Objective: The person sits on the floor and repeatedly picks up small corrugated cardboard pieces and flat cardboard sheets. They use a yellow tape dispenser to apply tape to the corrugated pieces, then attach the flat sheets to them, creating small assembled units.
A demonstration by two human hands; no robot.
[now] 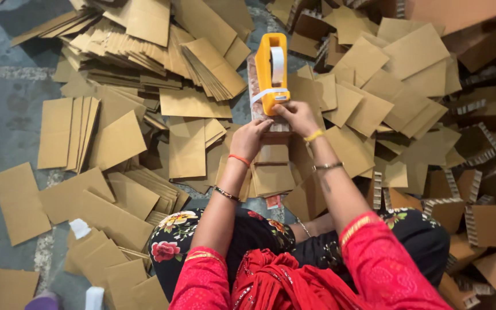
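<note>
Right hand (297, 116) grips the yellow tape dispenser (272, 72) – fingers curled around its base; left hand (250, 138) presses the cardboard stack (271, 163), fingers together. Risk – tape skews if the stack shifts.

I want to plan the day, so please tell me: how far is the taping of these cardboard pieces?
Done: I cannot tell; no finished taped bundle is clearly visible. In hand: the right hand holds the yellow tape dispenser on a cardboard bundle, and the left hand steadies it. Left: probably most of it, since loose cardboard sheets cover the floor and honeycomb cardboard pieces lie at the right.
</note>
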